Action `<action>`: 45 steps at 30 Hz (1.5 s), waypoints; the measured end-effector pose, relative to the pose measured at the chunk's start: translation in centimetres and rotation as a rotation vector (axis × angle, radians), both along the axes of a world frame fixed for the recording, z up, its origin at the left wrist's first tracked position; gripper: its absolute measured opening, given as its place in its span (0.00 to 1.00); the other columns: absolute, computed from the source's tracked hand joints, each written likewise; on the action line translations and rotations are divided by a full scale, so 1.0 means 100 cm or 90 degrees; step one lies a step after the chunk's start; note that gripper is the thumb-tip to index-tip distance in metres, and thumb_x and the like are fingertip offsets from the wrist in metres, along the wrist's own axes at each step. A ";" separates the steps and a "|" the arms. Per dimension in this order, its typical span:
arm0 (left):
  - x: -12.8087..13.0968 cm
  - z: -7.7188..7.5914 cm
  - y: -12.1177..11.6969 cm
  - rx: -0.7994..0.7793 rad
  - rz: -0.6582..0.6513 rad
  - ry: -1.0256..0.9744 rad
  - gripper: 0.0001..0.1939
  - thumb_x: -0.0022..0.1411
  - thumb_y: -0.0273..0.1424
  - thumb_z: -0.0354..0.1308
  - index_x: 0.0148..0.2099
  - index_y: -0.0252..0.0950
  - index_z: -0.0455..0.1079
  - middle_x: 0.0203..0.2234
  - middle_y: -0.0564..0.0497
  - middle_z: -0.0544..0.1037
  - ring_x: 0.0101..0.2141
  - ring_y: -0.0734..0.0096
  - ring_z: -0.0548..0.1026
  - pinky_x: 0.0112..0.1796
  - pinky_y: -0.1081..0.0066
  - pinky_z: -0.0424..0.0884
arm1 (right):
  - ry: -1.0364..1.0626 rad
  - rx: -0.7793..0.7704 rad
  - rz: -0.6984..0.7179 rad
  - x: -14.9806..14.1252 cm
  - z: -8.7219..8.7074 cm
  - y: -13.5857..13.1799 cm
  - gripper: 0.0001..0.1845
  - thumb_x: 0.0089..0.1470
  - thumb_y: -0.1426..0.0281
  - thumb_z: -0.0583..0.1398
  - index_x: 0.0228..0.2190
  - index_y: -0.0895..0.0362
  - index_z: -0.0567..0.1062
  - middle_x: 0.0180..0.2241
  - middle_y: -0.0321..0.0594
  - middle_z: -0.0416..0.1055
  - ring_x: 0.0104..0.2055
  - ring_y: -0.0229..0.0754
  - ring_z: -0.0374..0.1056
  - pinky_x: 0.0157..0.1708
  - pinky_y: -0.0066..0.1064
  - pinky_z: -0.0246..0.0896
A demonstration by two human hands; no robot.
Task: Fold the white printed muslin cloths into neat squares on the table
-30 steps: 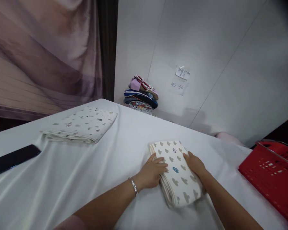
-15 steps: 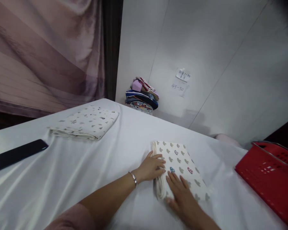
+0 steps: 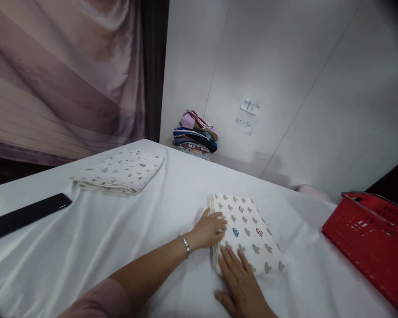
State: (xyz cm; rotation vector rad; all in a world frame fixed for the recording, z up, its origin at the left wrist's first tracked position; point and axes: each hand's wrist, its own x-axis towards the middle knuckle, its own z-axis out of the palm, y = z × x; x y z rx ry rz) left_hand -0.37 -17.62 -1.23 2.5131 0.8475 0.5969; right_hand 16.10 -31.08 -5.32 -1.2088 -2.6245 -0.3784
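Observation:
A folded cream cloth (image 3: 248, 243) with grey, blue and red cartoon-head prints lies flat on the white-covered table (image 3: 172, 221). My left hand (image 3: 208, 229) rests on its left folded edge, fingers spread over the top. Near the cloth's lower left corner, my right hand (image 3: 240, 282) lies flat with the fingertips on the fabric and the thumb apart. Neither hand grips anything. A silver bracelet circles my left wrist.
Another folded white printed cloth (image 3: 122, 172) lies at the back left, behind a black phone-like slab (image 3: 29, 216). On the right stands a red perforated basket (image 3: 368, 238). A stack of folded fabrics (image 3: 196, 134) sits beyond the table by the wall.
My right hand has moved from the cloth's right edge to its lower left, fingers now flat. The cloth has come to lie flatter and wider. My left hand stays on the left edge.

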 end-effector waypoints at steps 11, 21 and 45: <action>0.018 -0.001 -0.041 0.038 -0.064 -0.028 0.15 0.64 0.39 0.45 0.47 0.39 0.66 0.53 0.50 0.66 0.56 0.63 0.57 0.57 0.58 0.44 | 0.139 -0.090 0.130 0.012 0.019 -0.001 0.42 0.49 0.60 0.59 0.61 0.48 0.47 0.53 0.42 0.63 0.53 0.51 0.62 0.51 0.41 0.61; 0.014 -0.007 -0.039 0.050 -0.086 0.000 0.25 0.62 0.45 0.46 0.58 0.41 0.58 0.58 0.48 0.60 0.59 0.59 0.52 0.58 0.54 0.43 | 0.318 -0.133 -0.272 0.068 0.068 0.087 0.26 0.57 0.58 0.49 0.54 0.57 0.63 0.58 0.46 0.56 0.60 0.46 0.49 0.57 0.42 0.49; 0.012 -0.019 -0.037 0.012 -0.084 -0.020 0.28 0.62 0.46 0.45 0.60 0.41 0.55 0.59 0.49 0.57 0.60 0.61 0.49 0.59 0.56 0.39 | 0.484 -0.346 -0.642 0.126 0.043 0.122 0.40 0.47 0.51 0.56 0.54 0.65 0.61 0.54 0.57 0.61 0.56 0.55 0.56 0.55 0.45 0.48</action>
